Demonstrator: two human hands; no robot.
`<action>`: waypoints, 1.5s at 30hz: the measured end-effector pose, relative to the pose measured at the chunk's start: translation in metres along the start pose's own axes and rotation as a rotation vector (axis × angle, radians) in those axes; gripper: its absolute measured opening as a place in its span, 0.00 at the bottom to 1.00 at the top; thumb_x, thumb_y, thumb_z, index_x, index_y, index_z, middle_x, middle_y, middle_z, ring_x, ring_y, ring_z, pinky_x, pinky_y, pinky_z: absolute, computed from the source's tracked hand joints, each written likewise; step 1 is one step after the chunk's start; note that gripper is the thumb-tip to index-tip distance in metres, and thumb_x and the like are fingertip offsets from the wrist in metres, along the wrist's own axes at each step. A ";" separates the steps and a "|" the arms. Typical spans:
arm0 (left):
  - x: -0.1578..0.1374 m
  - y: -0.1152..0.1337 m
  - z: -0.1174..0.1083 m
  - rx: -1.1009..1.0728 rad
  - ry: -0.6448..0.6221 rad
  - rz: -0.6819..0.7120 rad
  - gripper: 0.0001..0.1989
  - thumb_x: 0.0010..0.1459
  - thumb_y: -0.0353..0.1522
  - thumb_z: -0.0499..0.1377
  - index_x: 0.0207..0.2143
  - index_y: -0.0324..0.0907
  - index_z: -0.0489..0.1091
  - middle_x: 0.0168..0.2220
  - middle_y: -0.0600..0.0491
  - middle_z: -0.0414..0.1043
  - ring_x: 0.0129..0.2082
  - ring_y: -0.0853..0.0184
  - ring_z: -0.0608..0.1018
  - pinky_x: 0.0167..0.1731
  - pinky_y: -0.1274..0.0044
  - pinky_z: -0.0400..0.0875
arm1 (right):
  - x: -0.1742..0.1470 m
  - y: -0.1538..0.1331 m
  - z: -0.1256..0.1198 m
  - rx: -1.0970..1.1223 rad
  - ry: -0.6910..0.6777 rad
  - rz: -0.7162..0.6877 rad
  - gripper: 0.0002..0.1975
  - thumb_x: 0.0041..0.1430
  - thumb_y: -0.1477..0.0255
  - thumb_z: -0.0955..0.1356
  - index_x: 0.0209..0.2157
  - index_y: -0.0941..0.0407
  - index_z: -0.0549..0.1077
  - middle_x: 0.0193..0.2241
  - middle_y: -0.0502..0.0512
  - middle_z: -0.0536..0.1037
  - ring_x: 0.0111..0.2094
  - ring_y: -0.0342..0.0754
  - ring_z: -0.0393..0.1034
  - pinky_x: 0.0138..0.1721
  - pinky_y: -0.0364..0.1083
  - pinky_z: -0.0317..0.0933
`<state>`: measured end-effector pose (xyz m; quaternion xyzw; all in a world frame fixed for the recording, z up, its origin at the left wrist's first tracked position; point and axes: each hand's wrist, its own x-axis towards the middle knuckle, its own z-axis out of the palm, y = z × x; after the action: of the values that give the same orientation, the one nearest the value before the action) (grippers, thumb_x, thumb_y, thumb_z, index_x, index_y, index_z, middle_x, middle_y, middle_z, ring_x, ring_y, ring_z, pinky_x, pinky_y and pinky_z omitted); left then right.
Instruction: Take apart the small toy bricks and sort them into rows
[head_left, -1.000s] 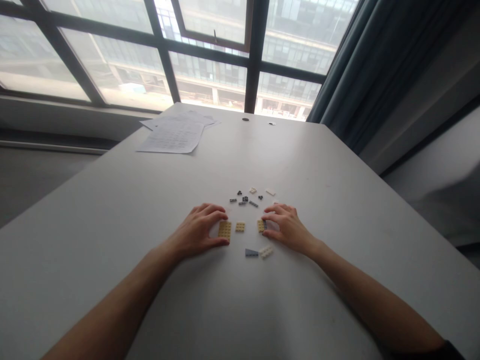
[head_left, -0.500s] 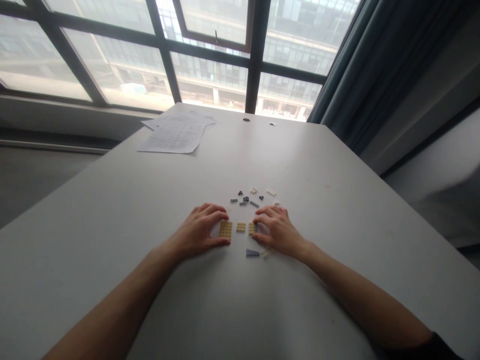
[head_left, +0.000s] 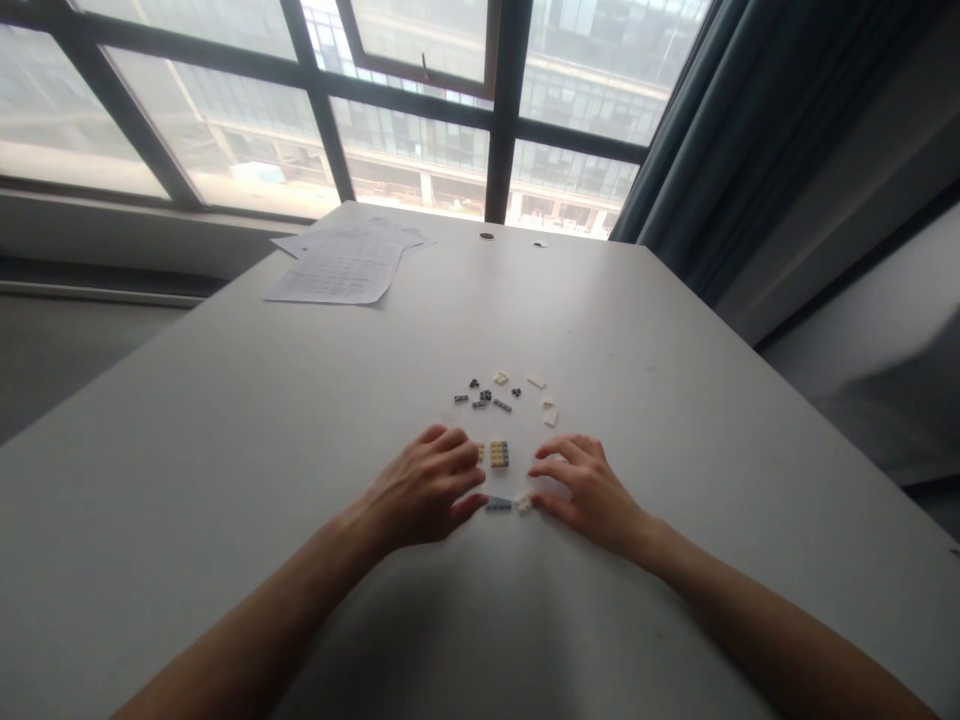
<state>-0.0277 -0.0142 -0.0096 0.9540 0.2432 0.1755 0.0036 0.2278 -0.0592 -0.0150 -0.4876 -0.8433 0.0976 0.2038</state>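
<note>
My left hand (head_left: 435, 488) hovers low over the table, fingers and thumb apart, with the thumb tip at the left end of a blue-grey wedge plate (head_left: 498, 504). Its fingers partly cover a small tan plate (head_left: 481, 453); the larger tan plate is hidden from sight. Just right of those fingers lies a tan and blue-grey studded piece (head_left: 499, 454). My right hand (head_left: 581, 483) is open, its thumb beside small white pieces (head_left: 523, 503); whether it touches them I cannot tell.
Beyond the hands lie several small grey bricks (head_left: 502, 405), dark pieces (head_left: 485, 396) and white plates (head_left: 535, 381). Another white plate (head_left: 550, 414) sits above my right hand. Printed sheets (head_left: 337, 270) rest at the table's (head_left: 360, 360) far left, near the window.
My left hand has come off the larger tan plate and moved right toward the wedge plate. My right hand has let go of the tan and blue-grey piece and drawn back right.
</note>
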 end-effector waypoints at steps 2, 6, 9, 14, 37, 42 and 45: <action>0.003 0.009 0.003 0.021 -0.030 0.051 0.06 0.58 0.34 0.57 0.30 0.42 0.69 0.34 0.50 0.69 0.38 0.62 0.68 0.39 0.69 0.61 | -0.006 -0.002 0.003 -0.009 0.004 -0.044 0.07 0.58 0.67 0.69 0.39 0.51 0.75 0.43 0.55 0.75 0.48 0.52 0.64 0.53 0.55 0.50; 0.005 0.014 0.008 0.032 -0.034 0.078 0.05 0.57 0.33 0.58 0.29 0.42 0.68 0.33 0.52 0.68 0.40 0.62 0.68 0.39 0.70 0.60 | -0.009 -0.004 0.005 -0.026 0.003 -0.088 0.04 0.60 0.72 0.68 0.35 0.51 0.76 0.42 0.53 0.75 0.48 0.51 0.63 0.53 0.55 0.49; 0.008 0.016 0.010 0.045 -0.011 0.097 0.04 0.58 0.31 0.57 0.30 0.43 0.68 0.32 0.53 0.68 0.38 0.64 0.68 0.38 0.71 0.60 | -0.011 -0.002 0.000 -0.030 -0.022 -0.094 0.07 0.59 0.76 0.67 0.36 0.50 0.76 0.43 0.51 0.75 0.50 0.52 0.63 0.53 0.55 0.48; 0.013 0.025 0.015 0.132 0.085 0.108 0.07 0.61 0.27 0.53 0.40 0.43 0.69 0.34 0.51 0.68 0.36 0.64 0.68 0.38 0.71 0.60 | -0.022 0.005 -0.008 -0.031 -0.042 -0.068 0.11 0.58 0.79 0.66 0.38 0.50 0.75 0.45 0.53 0.74 0.51 0.52 0.62 0.54 0.55 0.49; 0.008 0.034 0.025 0.035 0.011 0.129 0.16 0.62 0.39 0.55 0.49 0.42 0.66 0.48 0.48 0.72 0.43 0.62 0.70 0.43 0.69 0.61 | -0.010 0.042 -0.010 -0.044 0.075 0.230 0.04 0.58 0.72 0.69 0.35 0.52 0.76 0.39 0.51 0.77 0.43 0.50 0.66 0.48 0.52 0.53; 0.009 0.034 0.024 0.058 -0.003 0.128 0.16 0.61 0.39 0.56 0.48 0.42 0.67 0.50 0.49 0.71 0.44 0.61 0.70 0.43 0.69 0.61 | -0.002 0.039 -0.012 -0.042 0.015 0.178 0.02 0.59 0.71 0.69 0.32 0.52 0.75 0.35 0.50 0.76 0.42 0.49 0.66 0.47 0.50 0.52; 0.009 0.035 0.025 0.076 -0.010 0.115 0.17 0.61 0.40 0.55 0.49 0.41 0.67 0.49 0.47 0.72 0.44 0.61 0.70 0.44 0.68 0.61 | 0.001 0.031 -0.009 -0.074 0.014 0.191 0.04 0.59 0.69 0.69 0.31 0.54 0.74 0.35 0.51 0.75 0.41 0.49 0.65 0.46 0.50 0.52</action>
<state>0.0044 -0.0390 -0.0267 0.9666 0.1945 0.1615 -0.0417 0.2555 -0.0430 -0.0182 -0.5737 -0.7945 0.0822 0.1812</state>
